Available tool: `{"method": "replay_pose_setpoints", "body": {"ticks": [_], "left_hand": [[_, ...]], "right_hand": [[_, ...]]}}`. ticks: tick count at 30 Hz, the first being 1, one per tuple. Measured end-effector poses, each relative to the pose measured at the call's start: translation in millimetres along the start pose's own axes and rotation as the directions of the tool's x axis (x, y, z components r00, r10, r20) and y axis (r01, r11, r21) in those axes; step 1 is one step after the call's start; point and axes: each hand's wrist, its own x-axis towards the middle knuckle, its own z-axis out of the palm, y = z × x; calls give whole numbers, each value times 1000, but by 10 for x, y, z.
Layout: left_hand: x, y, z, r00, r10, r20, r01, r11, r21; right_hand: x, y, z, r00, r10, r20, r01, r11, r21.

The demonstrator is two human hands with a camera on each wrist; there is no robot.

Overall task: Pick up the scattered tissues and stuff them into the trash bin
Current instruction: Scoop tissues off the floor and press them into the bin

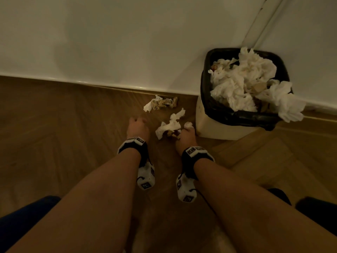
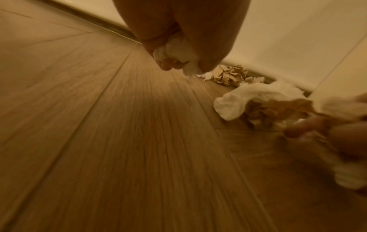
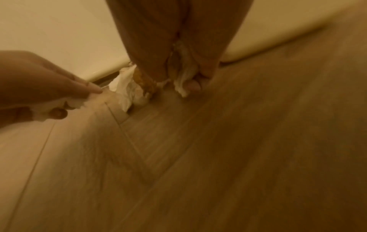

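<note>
Both hands reach low over the herringbone wood floor (image 1: 73,125). The left hand (image 1: 138,128) is curled around a small crumpled white tissue wad (image 2: 176,51). The right hand (image 1: 186,138) grips a rumpled bunch of white and brown tissues (image 1: 168,127). A further crumpled clump (image 1: 161,104) lies by the skirting. The trash bin (image 1: 215,127), black-lined, brims with fluffy tissues just beside
</note>
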Motion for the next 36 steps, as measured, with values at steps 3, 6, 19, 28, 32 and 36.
{"method": "replay_pose_setpoints", "body": {"ticks": [3,6,19,28,32,36], "left_hand": [[2,-30,17,1000,-15,3,15,1000,8],[10,-35,16,999,-19,27,19,1000,2],[-319,51,-58,1000,-5,13,6,997,-72],[-622,291,-223,998,26,-56,-34,989,-144],[-787,479,-368,999,40,-7,-41,986,-159],[-930,724,-555,996,83,22,-78,980,-184]], "right_hand": [[-81,91,99,997,40,-67,-38,998,40],[-140,158,111,995,2,-99,6,997,75],[-419,145,-157,979,163,125,-191,946,263],[-784,366,-405,964,205,168,-264,688,676],[-940,262,-601,971,124,205,-223,778,587],[-1171,147,-835,983,101,155,-173,795,582]]}}
